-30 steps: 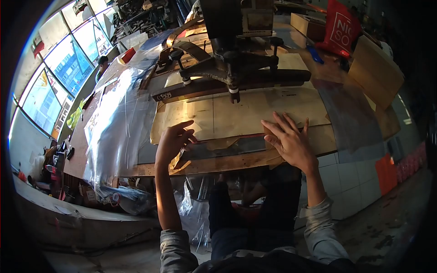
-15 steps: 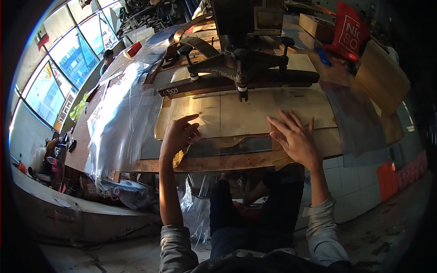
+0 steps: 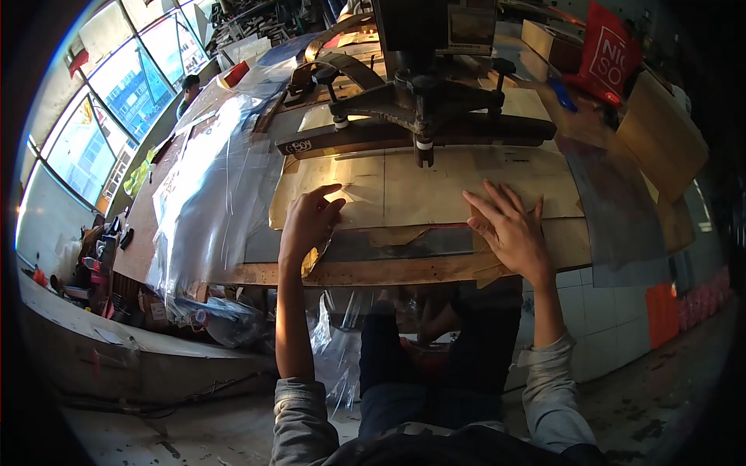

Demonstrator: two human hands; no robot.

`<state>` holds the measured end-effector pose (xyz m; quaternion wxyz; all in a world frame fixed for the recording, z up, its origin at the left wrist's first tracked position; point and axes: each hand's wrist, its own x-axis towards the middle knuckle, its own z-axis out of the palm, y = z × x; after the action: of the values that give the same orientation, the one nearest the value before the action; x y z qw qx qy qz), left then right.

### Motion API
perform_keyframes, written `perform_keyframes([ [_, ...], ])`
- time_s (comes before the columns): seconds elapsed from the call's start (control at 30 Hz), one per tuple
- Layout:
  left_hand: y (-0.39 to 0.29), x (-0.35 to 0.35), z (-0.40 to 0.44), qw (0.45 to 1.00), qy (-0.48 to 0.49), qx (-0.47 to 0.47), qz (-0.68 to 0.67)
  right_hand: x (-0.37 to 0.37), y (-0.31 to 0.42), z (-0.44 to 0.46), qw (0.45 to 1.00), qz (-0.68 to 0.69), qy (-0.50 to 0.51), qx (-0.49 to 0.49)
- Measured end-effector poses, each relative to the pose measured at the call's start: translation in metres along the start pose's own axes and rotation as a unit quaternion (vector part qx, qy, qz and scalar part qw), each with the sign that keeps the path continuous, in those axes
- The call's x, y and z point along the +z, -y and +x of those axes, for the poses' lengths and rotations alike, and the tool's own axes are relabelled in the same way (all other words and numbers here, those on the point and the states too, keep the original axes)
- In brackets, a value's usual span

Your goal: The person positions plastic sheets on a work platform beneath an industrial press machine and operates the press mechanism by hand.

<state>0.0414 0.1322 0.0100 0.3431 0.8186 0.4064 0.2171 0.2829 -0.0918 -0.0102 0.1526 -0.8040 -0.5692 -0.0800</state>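
Observation:
My left hand (image 3: 312, 221) is at the left front part of a yellowish flat sheet (image 3: 443, 186). Its index finger points inward over the sheet and the other fingers are partly bent, with nothing visible between them. My right hand (image 3: 509, 231) rests flat near the sheet's right front edge, its fingers spread. Just beyond both hands, a long dark metal bar (image 3: 466, 133) spans the sheet, hanging from a black machine head (image 3: 416, 89) with several adjusting knobs. Whether a thin clear film lies on the sheet, I cannot tell.
Clear plastic sheets (image 3: 206, 194) are heaped on the left of the wooden table (image 3: 373, 272). On the right lie another clear sheet (image 3: 618, 210), an open cardboard box (image 3: 660, 136) and a red bag (image 3: 610, 54). Another person (image 3: 189, 89) is by the windows.
The view has shifted slightly, so the table sits a little higher and further right. My left hand's fingers have changed pose a little; my right hand stays spread on the sheet.

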Motion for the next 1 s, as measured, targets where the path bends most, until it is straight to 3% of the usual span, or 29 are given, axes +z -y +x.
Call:
perform_keyframes([
  [1.0, -0.0032, -0.0007, -0.0068, 1.0, -0.018, -0.001, 0.018, 0.0005, 0.0026, 0.0001, 1.0, 0.017, -0.007, 0.005],
])
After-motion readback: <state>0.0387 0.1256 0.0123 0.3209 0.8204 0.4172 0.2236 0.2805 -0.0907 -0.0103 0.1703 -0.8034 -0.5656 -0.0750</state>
